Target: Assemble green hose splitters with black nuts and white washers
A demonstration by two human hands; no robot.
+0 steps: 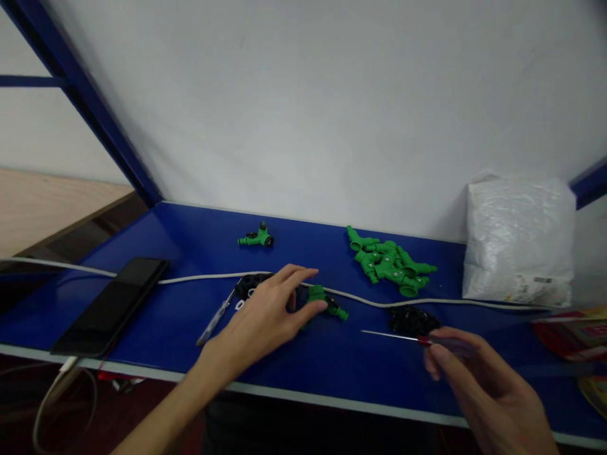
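With right hand (493, 382), grips screwdriver (423, 340) near black parts (412, 320); with left hand (271, 308) loosely spread, partly covers green fitting (336, 308) farther left over blue table (332, 366); cannot tell whether gripping or touching it.

No text can be read; the label (539, 288) on the white package (519, 234) beyond the right hand (493, 385) is blurred.
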